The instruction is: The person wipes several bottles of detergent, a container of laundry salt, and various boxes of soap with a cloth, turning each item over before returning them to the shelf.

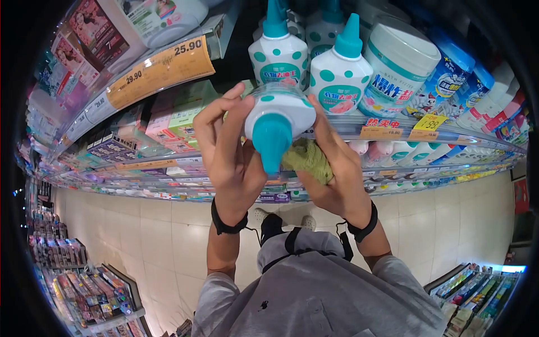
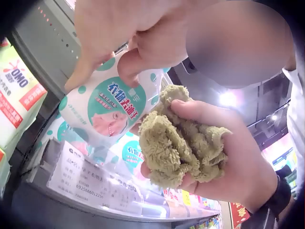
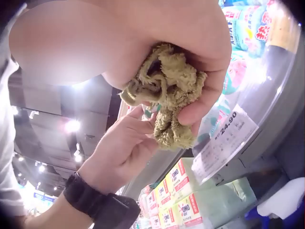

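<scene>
A white bottle (image 1: 261, 115) with teal dots and a teal pointed cap (image 1: 275, 143) tilts toward me in front of the shelf. My left hand (image 1: 227, 149) grips its side, fingers and thumb bent around the body. In the left wrist view the bottle's round label (image 2: 116, 106) faces out under those fingers. A bunched olive-green fuzzy cloth (image 1: 309, 160) is in my right hand (image 1: 339, 174), held between thumb and fingers. That hand's fingertips are at the bottle's right side. From the right wrist, the crumpled cloth (image 3: 174, 90) hangs out of the curled fingers.
Matching dotted bottles (image 1: 339, 78) stand on the shelf just behind, beside a white tub (image 1: 398, 67) and blue containers (image 1: 449, 67). A price strip (image 1: 160, 70) edges the upper left shelf. Lower shelves hold boxes and bottles. Display racks (image 1: 92, 297) stand behind me on the tiled floor.
</scene>
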A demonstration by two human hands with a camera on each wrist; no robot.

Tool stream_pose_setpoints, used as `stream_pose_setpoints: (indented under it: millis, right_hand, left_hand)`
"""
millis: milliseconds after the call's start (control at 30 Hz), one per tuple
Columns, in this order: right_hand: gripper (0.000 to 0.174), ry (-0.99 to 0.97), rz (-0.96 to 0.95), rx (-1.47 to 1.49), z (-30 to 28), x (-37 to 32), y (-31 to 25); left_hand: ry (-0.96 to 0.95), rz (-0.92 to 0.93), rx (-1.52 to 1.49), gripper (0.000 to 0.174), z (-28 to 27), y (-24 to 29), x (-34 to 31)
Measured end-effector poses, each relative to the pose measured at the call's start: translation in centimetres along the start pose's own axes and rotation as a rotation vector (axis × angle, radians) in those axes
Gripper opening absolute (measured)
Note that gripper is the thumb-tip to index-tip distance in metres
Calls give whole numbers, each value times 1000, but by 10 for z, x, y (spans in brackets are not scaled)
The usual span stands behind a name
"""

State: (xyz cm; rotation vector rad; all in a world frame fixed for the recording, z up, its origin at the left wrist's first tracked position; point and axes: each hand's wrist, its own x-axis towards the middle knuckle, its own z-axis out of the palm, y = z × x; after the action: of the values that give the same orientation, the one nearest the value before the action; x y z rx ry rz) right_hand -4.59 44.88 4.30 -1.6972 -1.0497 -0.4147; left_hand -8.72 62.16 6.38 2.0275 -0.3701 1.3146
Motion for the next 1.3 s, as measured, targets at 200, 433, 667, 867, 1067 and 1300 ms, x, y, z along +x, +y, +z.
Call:
stream_pose_setpoints:
  millis: [200,433,667,867,1067,1300]
  right_hand:
    - [81,32,46,-178,-2,7,-7]
    - [74,64,57,-156,8,6,2]
    - [66,82,37,-142,11,3,-1]
    - [58,79,83,18,22,-6,6]
    - [57,98,104,71,30,-12,9]
    - [53,91,101,160,24,-18,5]
  left_hand:
    - [-11,-159,-130,59,11,-13,-2]
    - [-19,-230,-231,45,22,-20,10]
    - [-44,-221,-94,49,27,-21,10]
    - [-167,-269,48,59,27,-15,8]
    - [-148,-210,9,60,31,-20,2]
    - [-107,-158,128,53,22,-3,-5]
